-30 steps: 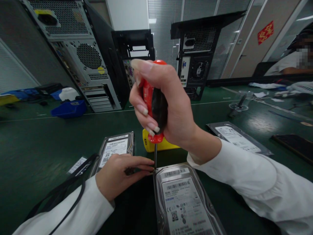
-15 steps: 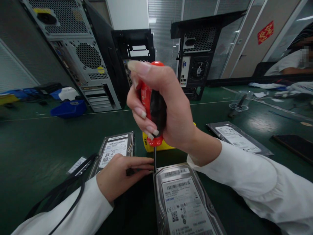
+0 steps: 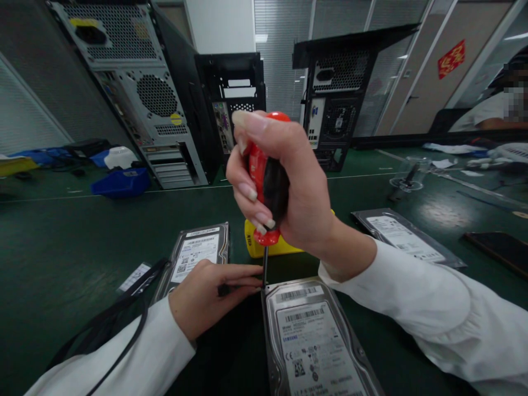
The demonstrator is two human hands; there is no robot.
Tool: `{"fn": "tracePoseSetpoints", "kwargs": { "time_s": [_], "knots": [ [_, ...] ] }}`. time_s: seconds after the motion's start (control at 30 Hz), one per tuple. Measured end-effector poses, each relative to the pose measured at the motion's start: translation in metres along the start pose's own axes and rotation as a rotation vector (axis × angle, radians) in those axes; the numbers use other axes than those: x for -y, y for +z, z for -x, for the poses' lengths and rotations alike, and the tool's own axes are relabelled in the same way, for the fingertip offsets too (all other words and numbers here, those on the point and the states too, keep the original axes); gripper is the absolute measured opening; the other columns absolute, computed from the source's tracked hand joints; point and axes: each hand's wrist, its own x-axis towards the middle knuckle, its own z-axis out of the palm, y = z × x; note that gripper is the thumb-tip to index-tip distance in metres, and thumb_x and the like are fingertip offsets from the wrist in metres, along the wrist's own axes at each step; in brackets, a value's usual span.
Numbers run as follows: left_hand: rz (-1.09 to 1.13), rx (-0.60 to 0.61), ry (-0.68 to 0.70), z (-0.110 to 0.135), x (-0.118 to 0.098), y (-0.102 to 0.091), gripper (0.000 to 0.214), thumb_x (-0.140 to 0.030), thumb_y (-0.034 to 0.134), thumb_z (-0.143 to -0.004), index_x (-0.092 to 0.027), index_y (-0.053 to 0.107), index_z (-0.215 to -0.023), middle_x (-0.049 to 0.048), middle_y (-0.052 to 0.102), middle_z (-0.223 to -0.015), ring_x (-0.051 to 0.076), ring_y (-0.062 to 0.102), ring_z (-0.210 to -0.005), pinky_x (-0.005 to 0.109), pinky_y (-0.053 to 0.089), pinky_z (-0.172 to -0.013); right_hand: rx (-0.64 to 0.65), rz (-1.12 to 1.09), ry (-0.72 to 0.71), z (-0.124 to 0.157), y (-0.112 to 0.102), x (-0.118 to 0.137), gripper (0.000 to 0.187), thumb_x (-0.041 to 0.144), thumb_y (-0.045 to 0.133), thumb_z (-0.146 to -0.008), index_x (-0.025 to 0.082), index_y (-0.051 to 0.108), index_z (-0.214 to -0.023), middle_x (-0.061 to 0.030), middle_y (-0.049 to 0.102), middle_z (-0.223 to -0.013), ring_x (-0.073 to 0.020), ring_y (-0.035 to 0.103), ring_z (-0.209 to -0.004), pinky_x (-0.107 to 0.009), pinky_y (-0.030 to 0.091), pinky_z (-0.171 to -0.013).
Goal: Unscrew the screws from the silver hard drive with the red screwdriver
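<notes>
My right hand is wrapped round the red and black handle of a screwdriver, held upright with the thumb near the top. Its thin shaft comes down on the upper left corner of a silver hard drive with a white label. From the left, my left hand reaches in with fingers and thumb pinched at the lower shaft, beside that corner. The very tip, and any screw under it, cannot be made out. Behind the left hand lies a second hard drive, partly covered by the hand.
Behind the screwdriver sits a yellow object. A third hard drive and a dark flat object lie right. Black cables cross the left sleeve. Computer cases stand at the back, with a blue tray and clear cup.
The whole view has shifted slightly, so everything appears a little further right. Both hands keep their hold, and the screwdriver stays on the same corner of the drive.
</notes>
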Motion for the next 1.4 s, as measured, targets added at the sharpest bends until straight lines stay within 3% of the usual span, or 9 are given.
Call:
{"fn": "tracePoseSetpoints", "kwargs": {
  "time_s": [0.13, 0.3, 0.6, 0.73, 0.83, 1.07, 1.23, 1.37, 1.4],
  "knots": [
    [-0.018, -0.001, -0.014, -0.002, 0.0, -0.001, 0.031, -0.019, 0.057, -0.078, -0.019, 0.065, -0.107, -0.0025, 0.072, -0.085, 0.015, 0.069, -0.08, 0.019, 0.055, -0.077, 0.013, 0.002, -0.021, 0.0, 0.0, -0.002, 0.03, 0.036, 0.049, -0.085, 0.018, 0.034, -0.066, 0.0076, 0.036, -0.052, -0.0008, 0.031, -0.033, -0.014, 0.022, -0.032],
    [0.029, 0.038, -0.058, -0.003, -0.002, -0.002, 0.032, -0.02, 0.056, -0.078, -0.019, 0.065, -0.109, -0.0017, 0.072, -0.089, 0.015, 0.069, -0.083, 0.02, 0.055, -0.078, -0.016, 0.035, -0.029, 0.0, 0.001, -0.003, 0.038, 0.046, 0.05, -0.083, 0.018, 0.033, -0.066, 0.0083, 0.034, -0.05, 0.0, 0.029, -0.032, -0.013, 0.021, -0.031],
    [0.054, 0.035, -0.047, -0.004, -0.003, -0.002, 0.034, -0.022, 0.058, -0.079, -0.018, 0.062, -0.112, -0.0013, 0.072, -0.093, 0.016, 0.068, -0.086, 0.025, 0.053, -0.085, 0.073, 0.092, 0.052, -0.001, 0.001, 0.003, 0.02, 0.034, 0.04, -0.086, 0.02, 0.036, -0.072, 0.0074, 0.037, -0.054, -0.0028, 0.034, -0.036, -0.016, 0.026, -0.034],
    [0.065, -0.009, -0.043, -0.006, -0.008, 0.001, 0.034, -0.025, 0.062, -0.077, -0.016, 0.062, -0.11, 0.0001, 0.073, -0.089, 0.016, 0.069, -0.08, 0.024, 0.055, -0.08, 0.158, 0.108, 0.151, -0.002, 0.004, 0.009, 0.023, 0.032, 0.022, -0.088, 0.021, 0.035, -0.072, 0.0049, 0.039, -0.057, -0.0058, 0.037, -0.042, -0.02, 0.032, -0.041],
    [0.042, -0.045, -0.017, -0.007, -0.011, 0.004, 0.031, -0.024, 0.063, -0.076, -0.016, 0.064, -0.106, 0.0001, 0.073, -0.084, 0.015, 0.07, -0.076, 0.023, 0.056, -0.076, 0.2, 0.111, 0.121, -0.003, 0.003, 0.009, 0.021, 0.033, 0.027, -0.087, 0.02, 0.035, -0.073, 0.0042, 0.041, -0.062, -0.0063, 0.04, -0.047, -0.022, 0.036, -0.046],
    [-0.003, -0.081, 0.009, -0.004, -0.012, 0.008, 0.03, -0.02, 0.061, -0.076, -0.018, 0.062, -0.106, -0.0025, 0.073, -0.082, 0.014, 0.07, -0.074, 0.022, 0.057, -0.075, 0.075, 0.201, 0.133, -0.004, -0.005, 0.002, 0.009, 0.014, 0.037, -0.086, 0.022, 0.038, -0.088, 0.0047, 0.049, -0.075, -0.007, 0.051, -0.051, -0.022, 0.045, -0.05],
    [0.001, -0.056, 0.016, -0.005, -0.009, 0.006, 0.031, -0.016, 0.059, -0.077, -0.016, 0.061, -0.107, -0.0011, 0.073, -0.084, 0.014, 0.07, -0.074, 0.022, 0.057, -0.075, 0.025, 0.198, 0.173, -0.001, 0.0, 0.002, 0.023, 0.014, 0.051, -0.08, 0.023, 0.034, -0.093, 0.0051, 0.052, -0.074, -0.0056, 0.05, -0.05, -0.018, 0.043, -0.046],
    [0.098, -0.007, -0.048, -0.006, -0.01, 0.005, 0.036, -0.02, 0.062, -0.076, -0.014, 0.059, -0.111, 0.0019, 0.073, -0.089, 0.015, 0.069, -0.08, 0.024, 0.056, -0.078, 0.079, 0.204, 0.206, -0.002, 0.005, 0.008, 0.003, 0.021, 0.033, -0.09, 0.024, 0.033, -0.092, 0.0063, 0.044, -0.065, -0.0054, 0.039, -0.042, -0.019, 0.033, -0.039],
    [0.135, -0.003, -0.07, -0.006, -0.012, 0.006, 0.037, -0.022, 0.063, -0.076, -0.014, 0.058, -0.112, 0.0028, 0.072, -0.091, 0.016, 0.069, -0.082, 0.025, 0.056, -0.078, 0.092, 0.204, 0.208, -0.003, 0.006, 0.01, 0.011, 0.023, 0.024, -0.093, 0.023, 0.035, -0.092, 0.0057, 0.042, -0.063, -0.0062, 0.037, -0.043, -0.02, 0.033, -0.04]
  ]
}}
